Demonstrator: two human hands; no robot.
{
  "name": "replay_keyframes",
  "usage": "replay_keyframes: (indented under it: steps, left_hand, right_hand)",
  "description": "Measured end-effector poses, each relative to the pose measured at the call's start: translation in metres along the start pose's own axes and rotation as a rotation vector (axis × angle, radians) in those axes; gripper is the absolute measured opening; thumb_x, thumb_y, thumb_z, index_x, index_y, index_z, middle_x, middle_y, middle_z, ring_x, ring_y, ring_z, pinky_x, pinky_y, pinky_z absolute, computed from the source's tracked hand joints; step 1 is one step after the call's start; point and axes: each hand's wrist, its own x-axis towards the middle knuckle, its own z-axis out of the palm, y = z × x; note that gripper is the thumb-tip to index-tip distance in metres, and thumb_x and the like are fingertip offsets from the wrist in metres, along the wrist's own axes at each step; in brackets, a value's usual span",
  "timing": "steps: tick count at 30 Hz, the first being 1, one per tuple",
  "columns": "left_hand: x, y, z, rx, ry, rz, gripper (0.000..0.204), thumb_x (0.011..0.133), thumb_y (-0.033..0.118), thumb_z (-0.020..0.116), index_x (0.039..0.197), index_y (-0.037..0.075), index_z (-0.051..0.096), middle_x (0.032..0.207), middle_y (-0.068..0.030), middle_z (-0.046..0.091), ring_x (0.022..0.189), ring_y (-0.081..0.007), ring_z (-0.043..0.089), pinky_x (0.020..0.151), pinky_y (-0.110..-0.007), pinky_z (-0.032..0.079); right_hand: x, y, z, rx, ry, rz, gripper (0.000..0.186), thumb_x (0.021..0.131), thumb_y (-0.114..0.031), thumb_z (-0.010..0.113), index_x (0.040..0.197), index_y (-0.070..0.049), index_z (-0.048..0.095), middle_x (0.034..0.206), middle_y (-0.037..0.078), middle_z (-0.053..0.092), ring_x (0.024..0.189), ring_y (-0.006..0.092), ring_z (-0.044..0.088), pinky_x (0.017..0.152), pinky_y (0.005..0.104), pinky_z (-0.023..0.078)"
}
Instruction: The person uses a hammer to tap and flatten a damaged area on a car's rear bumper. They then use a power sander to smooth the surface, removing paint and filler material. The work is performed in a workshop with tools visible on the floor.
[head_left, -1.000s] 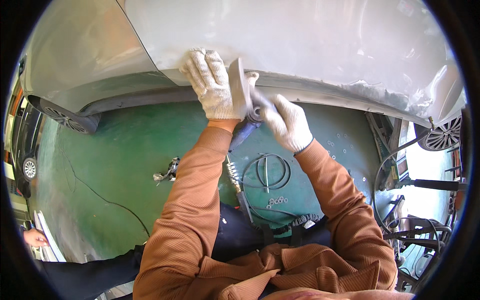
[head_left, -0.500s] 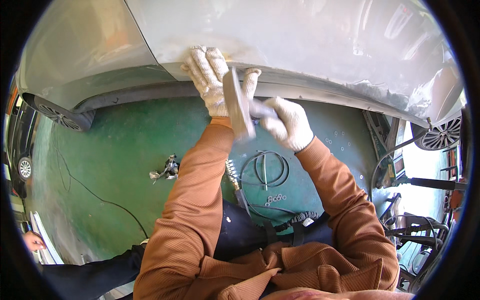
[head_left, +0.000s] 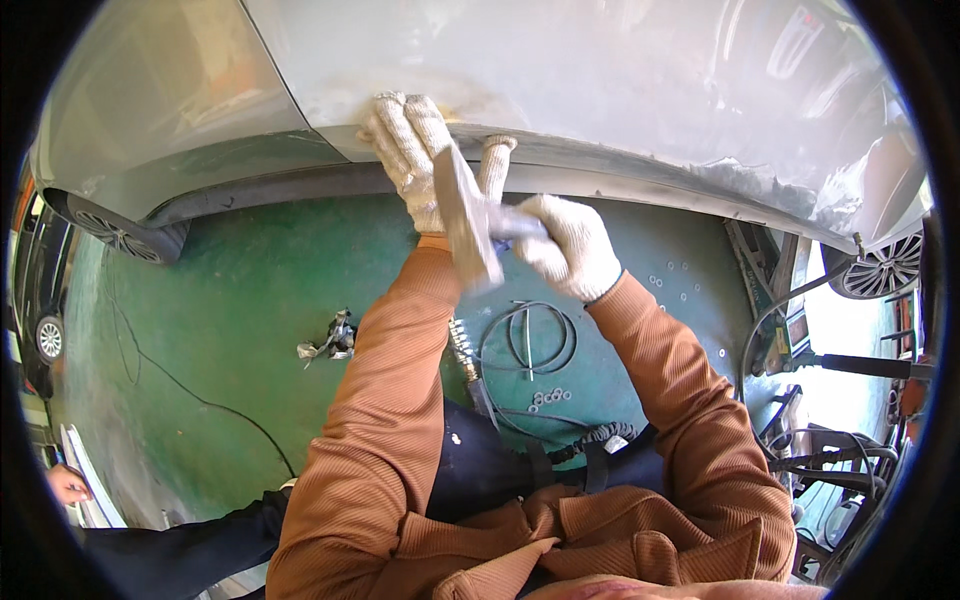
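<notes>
On the green floor, a crumpled silver-and-black bundle lies between eight and nine o'clock, a thin black cable curves at eight, small pale flat rings cluster at five; a black car stands at nine.

Hammer: grey, blocky, elongated head, slightly blurred; head tilted, upper end leaning left, handle running right. Positioned near lower edge of car panel.

Panel: silver-grey, dull, upright; yellowish-brown smudge above lower edge, pale scuffed patches toward right end.
</notes>
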Motion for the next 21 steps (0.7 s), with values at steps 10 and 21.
replay_keyframes:
  steps: [10, 21]
  left_hand:
    - [-0.003, -0.006, 0.011, 0.03, 0.014, 0.05, 0.1, 0.092, 0.06, 0.073, 0.151, -0.016, 0.046, 0.166, -0.0393, 0.028, 0.158, -0.0611, 0.013, 0.129, -0.074, 0.01]
    - [-0.004, 0.005, 0.0, -0.301, 0.122, -0.083, 0.096, 0.092, 0.042, 0.08, 0.16, -0.01, 0.039, 0.171, -0.0374, 0.023, 0.159, -0.0597, 0.016, 0.129, -0.069, 0.016]
  right_hand:
    - [0.005, 0.002, 0.009, 0.058, 0.027, 0.138, 0.047, 0.098, -0.049, 0.074, 0.11, -0.004, 0.072, 0.093, 0.02, 0.072, 0.088, 0.0402, 0.073, 0.08, 0.0438, 0.058]
    - [-0.004, 0.0, 0.006, 0.049, -0.001, -0.177, 0.042, 0.101, -0.045, 0.071, 0.109, -0.003, 0.07, 0.091, 0.022, 0.071, 0.088, 0.0429, 0.071, 0.079, 0.0444, 0.057]
